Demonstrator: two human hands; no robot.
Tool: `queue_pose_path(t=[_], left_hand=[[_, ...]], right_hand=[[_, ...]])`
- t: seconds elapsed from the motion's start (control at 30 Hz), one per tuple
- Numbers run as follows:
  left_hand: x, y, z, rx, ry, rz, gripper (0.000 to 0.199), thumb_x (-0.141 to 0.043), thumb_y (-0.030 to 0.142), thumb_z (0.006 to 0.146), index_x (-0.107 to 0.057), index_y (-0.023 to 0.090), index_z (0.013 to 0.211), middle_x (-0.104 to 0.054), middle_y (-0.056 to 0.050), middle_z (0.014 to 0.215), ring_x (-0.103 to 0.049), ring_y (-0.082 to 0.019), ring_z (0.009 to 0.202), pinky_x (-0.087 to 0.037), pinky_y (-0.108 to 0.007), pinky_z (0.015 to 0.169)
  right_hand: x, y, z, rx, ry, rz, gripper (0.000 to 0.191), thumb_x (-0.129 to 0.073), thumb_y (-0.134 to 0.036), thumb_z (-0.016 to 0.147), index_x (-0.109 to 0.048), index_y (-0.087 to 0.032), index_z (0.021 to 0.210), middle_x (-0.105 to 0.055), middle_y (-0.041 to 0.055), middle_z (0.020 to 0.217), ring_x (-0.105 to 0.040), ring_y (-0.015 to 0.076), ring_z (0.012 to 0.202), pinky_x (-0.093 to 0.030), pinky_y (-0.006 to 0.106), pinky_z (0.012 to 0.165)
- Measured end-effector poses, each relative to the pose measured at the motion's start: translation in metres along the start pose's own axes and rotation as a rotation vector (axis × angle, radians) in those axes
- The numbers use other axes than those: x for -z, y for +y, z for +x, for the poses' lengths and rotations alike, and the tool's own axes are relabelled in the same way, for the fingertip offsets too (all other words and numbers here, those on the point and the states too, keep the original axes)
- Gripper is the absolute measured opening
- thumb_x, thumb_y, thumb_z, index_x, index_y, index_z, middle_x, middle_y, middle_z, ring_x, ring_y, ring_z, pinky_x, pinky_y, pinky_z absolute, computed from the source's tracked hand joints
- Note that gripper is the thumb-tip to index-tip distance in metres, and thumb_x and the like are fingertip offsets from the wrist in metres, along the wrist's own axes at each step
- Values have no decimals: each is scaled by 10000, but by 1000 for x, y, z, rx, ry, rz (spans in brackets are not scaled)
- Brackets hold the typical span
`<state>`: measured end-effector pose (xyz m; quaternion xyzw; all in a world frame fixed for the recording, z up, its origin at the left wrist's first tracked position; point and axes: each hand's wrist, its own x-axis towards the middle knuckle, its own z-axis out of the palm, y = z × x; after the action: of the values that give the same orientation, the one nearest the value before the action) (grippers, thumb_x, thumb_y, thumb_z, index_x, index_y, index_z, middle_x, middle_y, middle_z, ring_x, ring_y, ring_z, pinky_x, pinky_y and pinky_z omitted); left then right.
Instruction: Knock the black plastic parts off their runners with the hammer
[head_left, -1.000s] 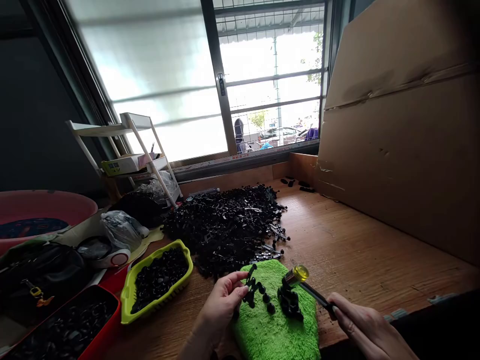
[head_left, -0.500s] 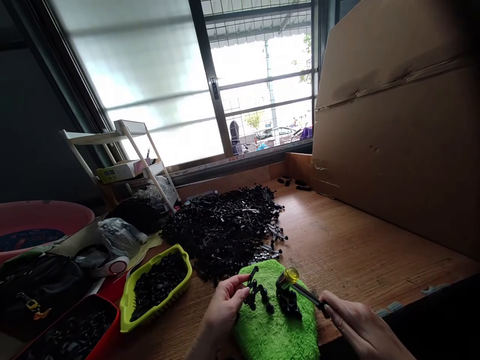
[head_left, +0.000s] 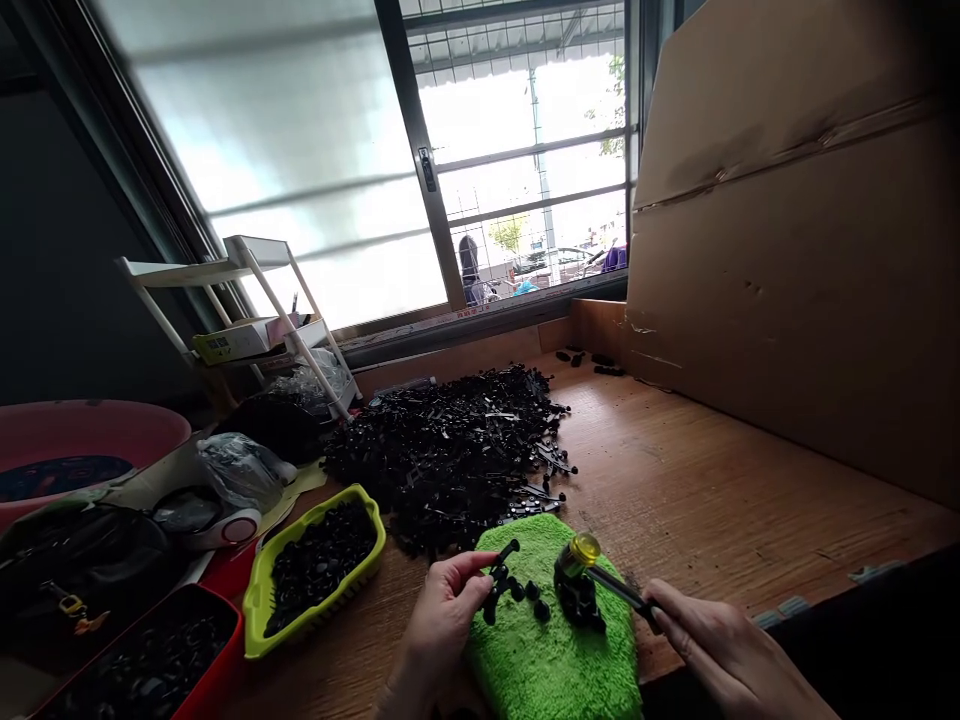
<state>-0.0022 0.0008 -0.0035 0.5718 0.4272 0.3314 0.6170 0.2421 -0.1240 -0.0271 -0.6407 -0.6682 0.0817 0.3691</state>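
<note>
My left hand (head_left: 450, 610) pinches a small black jointed plastic part (head_left: 498, 582) over the left side of a green towel (head_left: 540, 665). Several small round black pieces (head_left: 541, 609) lie on the towel just right of it. My right hand (head_left: 705, 635) is wrapped round the dark handle of a small mallet (head_left: 622, 588) with a yellow face. The mallet's head (head_left: 576, 555) hangs over a dark block-like black object (head_left: 582, 606) on the towel; whether they touch, I cannot tell.
Behind the towel spreads a large heap of black parts (head_left: 457, 450). A yellow-green basket (head_left: 259, 610) and a red bin (head_left: 232, 650), both holding black pieces, stand at left. A white rack (head_left: 259, 262) rises behind them. Cardboard (head_left: 765, 300) walls the right side; a window (head_left: 300, 150) is ahead.
My left hand has shifted slightly left and tilted the black part differently, away from the loose round pieces. The mallet and my right hand stay nearly in place.
</note>
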Motion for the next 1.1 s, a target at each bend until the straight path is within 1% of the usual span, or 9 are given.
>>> queue_pose_path(t=[0.07,0.17,0.23,0.37,0.5,0.63,0.77,0.9,1.1], left_hand=[[1,-1,1,6,16,-24,336,-669,289,669,-663,130,965,-635,-24,691,-551,-123,664,-406,-217,617],[-1,3,4,7,62,-59,396,-715,316,621,-650,124,961,-576,16,609,-450,-63,508,-308,-173,463],[-3,7,8,-1,83,-77,430,-725,326,610,-629,124,977,-531,44,575,-397,-44,455,-283,-171,429],[-12,12,19,-5,69,-71,443,-712,301,620,-583,117,1002,-501,61,573,-398,-41,424,-316,-181,425],[-21,8,26,20,14,-65,399,-675,268,660,-563,113,1010,-502,59,579,-396,-35,409,-310,-180,418],[-27,5,29,43,0,-51,386,-655,256,674,-555,112,1018,-512,55,582,-396,-33,404,-291,-178,413],[-30,4,32,54,-7,-16,400,-654,279,670,-548,112,1018,-510,56,566,-390,-37,395,-278,-179,404],[-33,1,32,28,7,7,375,-667,317,660,-553,116,955,-481,69,545,-383,-39,396,-281,-181,401],[-30,2,27,4,23,-11,365,-679,341,649,-534,143,919,-446,90,544,-385,-39,387,-295,-181,400]], right_hand=[[1,-2,0,-18,7,-2,364,-269,-498,898,-457,-268,687,-702,24,850,-647,225,791,-418,253,479],[0,-2,1,16,-9,4,399,-230,-526,895,-452,-273,680,-680,10,701,-643,205,660,-413,252,457],[-2,0,2,35,-29,10,402,-219,-522,897,-452,-274,682,-668,6,667,-634,195,617,-416,245,450],[-4,2,1,35,-42,16,403,-217,-523,897,-468,-275,702,-666,4,663,-629,188,599,-424,237,457],[0,1,1,17,-44,11,409,-217,-529,894,-482,-277,713,-659,-7,635,-616,183,554,-417,241,453],[2,2,0,8,-41,5,407,-226,-528,894,-488,-278,709,-657,-12,627,-610,180,544,-410,243,452],[1,2,0,1,-25,9,412,-232,-540,888,-481,-277,692,-640,-18,588,-601,181,524,-408,248,456],[3,-2,2,-17,-7,44,422,-244,-565,876,-476,-276,673,-634,-16,587,-597,183,528,-413,252,461],[7,-8,3,-22,46,79,387,-288,-543,876,-478,-275,670,-632,-16,599,-591,184,537,-404,257,462]])
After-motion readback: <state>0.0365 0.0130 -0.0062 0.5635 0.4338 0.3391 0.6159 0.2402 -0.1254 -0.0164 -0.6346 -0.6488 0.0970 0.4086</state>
